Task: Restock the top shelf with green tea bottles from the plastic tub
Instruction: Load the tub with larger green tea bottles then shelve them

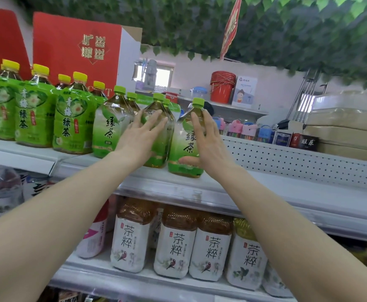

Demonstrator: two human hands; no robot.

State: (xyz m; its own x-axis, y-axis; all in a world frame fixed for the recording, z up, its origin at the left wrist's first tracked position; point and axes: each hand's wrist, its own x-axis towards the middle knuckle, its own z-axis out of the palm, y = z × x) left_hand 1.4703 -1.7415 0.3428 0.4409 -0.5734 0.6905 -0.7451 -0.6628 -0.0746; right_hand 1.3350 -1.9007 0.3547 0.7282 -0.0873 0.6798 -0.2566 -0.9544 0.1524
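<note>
Head view: the left hand (139, 136) lies flat, fingers straight and spread, against a green-capped green tea bottle (155, 106) on the top shelf (265, 192). The right hand (208, 147) is also flat, with straight fingers up the side of the neighbouring green tea bottle (184, 144) and the thumb across its lower label (pressing, not wrapped round it). Both bottles stand upright near the shelf's front edge, just beside a third bottle (106, 131). Yellow-capped bottles (34, 118) stand further left, and white-labelled bottles (173, 243) fill the shelf below.
</note>
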